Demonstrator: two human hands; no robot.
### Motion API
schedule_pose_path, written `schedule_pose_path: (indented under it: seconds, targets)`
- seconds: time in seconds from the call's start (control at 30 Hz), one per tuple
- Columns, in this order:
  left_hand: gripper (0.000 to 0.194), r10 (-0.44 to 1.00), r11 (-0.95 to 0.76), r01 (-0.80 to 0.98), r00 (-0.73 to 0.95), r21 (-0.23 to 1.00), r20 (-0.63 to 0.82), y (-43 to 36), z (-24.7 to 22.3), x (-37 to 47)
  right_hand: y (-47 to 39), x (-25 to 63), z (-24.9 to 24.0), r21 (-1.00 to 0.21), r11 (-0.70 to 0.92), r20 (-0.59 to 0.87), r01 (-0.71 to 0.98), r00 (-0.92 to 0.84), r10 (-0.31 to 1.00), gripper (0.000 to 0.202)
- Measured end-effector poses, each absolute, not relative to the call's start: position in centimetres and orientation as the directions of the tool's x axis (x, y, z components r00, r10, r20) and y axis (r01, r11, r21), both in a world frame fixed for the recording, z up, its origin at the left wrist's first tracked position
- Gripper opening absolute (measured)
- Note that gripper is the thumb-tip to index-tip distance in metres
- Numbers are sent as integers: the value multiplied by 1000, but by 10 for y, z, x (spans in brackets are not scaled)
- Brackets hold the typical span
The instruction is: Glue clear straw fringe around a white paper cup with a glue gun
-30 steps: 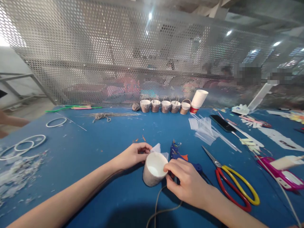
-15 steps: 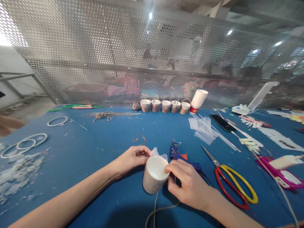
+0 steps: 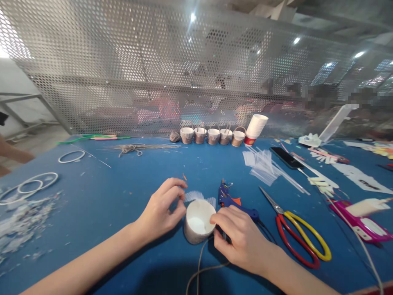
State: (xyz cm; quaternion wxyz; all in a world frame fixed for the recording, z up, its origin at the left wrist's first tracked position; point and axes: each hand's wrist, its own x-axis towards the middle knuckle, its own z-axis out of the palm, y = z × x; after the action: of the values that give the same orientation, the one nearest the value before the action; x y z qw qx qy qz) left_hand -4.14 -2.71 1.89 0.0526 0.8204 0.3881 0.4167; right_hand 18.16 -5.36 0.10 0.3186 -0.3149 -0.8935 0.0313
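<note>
A paper cup wrapped in grey-brown twine (image 3: 199,239), white inside, stands in front of me on the blue table. My right hand (image 3: 242,237) grips its rim on the right side, fingers inside and thumb outside. At the cup's left, my left hand (image 3: 167,207) is open, its curved fingers apart from the thumb and nothing visible between them. Clear plastic strips (image 3: 195,196) fan out behind the cup, close to the left fingertips. Loose twine (image 3: 211,268) trails from beneath the cup toward me. A blue glue gun (image 3: 229,200) lies just beyond my right hand.
Scissors (image 3: 294,229) lie at the right, beside a magenta tool (image 3: 353,223). Behind are plastic strips (image 3: 262,164), a phone (image 3: 287,157), a cup stack (image 3: 256,127) and several small handled buckets (image 3: 213,136). White rings (image 3: 46,180) and scraps (image 3: 24,223) lie left. Perforated metal (image 3: 138,82) borders the back.
My left hand has released the plastic strips behind the cup and spread its fingers. The strips now show more fully. My right hand keeps its hold on the rim, and the cup tilts less.
</note>
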Motion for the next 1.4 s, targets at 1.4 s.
schedule_pose_path:
  seconds: [1.4]
  targets:
    - [17,851,-518,427,344,741,396,-45,19,-41,-55,183,20,-193,798,406,571,-694,595,22]
